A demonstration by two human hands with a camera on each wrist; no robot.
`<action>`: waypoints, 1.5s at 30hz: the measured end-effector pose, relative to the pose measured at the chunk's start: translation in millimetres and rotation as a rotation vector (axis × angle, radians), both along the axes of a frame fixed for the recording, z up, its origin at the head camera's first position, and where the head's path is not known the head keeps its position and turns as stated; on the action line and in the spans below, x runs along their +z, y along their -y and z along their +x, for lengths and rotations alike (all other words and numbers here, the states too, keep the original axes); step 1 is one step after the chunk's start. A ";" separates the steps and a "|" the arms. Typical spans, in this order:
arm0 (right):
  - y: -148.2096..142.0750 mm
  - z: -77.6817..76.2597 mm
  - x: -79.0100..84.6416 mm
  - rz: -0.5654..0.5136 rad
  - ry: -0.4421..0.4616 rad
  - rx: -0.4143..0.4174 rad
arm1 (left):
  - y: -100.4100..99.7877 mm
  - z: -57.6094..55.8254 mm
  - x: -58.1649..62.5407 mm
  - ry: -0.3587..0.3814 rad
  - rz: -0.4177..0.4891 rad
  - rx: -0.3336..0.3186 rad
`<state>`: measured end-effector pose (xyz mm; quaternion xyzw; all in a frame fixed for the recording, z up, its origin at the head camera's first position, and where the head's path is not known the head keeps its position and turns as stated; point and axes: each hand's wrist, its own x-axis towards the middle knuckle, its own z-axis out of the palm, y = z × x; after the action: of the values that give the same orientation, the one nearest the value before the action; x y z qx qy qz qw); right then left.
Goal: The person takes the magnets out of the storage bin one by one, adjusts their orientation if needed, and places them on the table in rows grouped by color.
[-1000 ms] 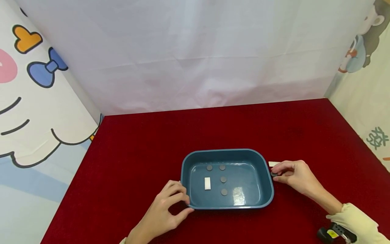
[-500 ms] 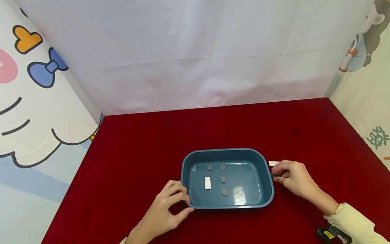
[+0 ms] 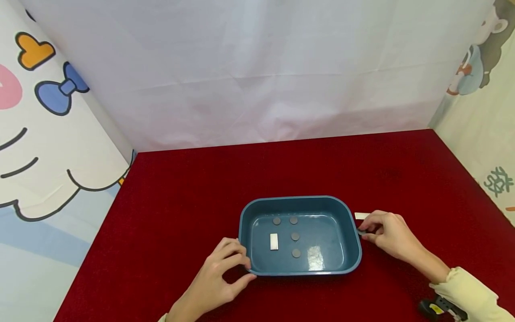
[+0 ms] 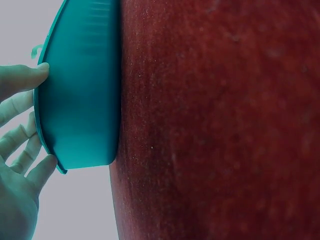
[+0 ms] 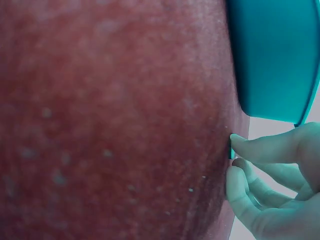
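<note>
A blue rectangular plastic basin sits on the red tabletop. My left hand holds its near left corner, with thumb and fingertips against the rim in the left wrist view. To the right of the basin, my right hand pinches a small grey disc low at the table surface. The right wrist view shows only the thin edge of that disc between finger and thumb. Just beyond these fingers lies a white rectangular piece, partly covered by the hand.
Inside the basin lie several grey discs and a white rectangular block. A white cloth hangs behind the red tabletop. Printed cartoon sheets stand at the sides.
My right fingertips have shifted slightly around the grey disc, which stays beside the basin. The left hand and the basin have not visibly moved.
</note>
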<state>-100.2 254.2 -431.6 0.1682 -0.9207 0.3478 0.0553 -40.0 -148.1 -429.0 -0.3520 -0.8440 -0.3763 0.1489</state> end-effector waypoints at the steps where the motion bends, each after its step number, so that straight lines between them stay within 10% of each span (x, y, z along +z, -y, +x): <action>1: -0.4 0.2 1.6 -0.005 0.006 0.001 | 0.0 -0.2 -0.2 -0.003 0.000 0.001; 13: 6.3 3.5 30.2 -0.093 -0.072 0.037 | 1.1 0.0 0.6 0.000 0.000 0.006; 26: 23.9 5.2 53.2 -0.302 0.069 0.173 | 1.9 -0.5 -0.7 -0.009 0.021 -0.005; 45: 54.5 2.9 46.0 -0.393 0.154 0.346 | -0.1 0.6 -0.5 -0.007 0.021 -0.008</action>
<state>-97.3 199.7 -385.6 0.2821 -0.7945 0.5360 -0.0435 -39.5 -148.0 -429.4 -0.3551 -0.8381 -0.3843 0.1542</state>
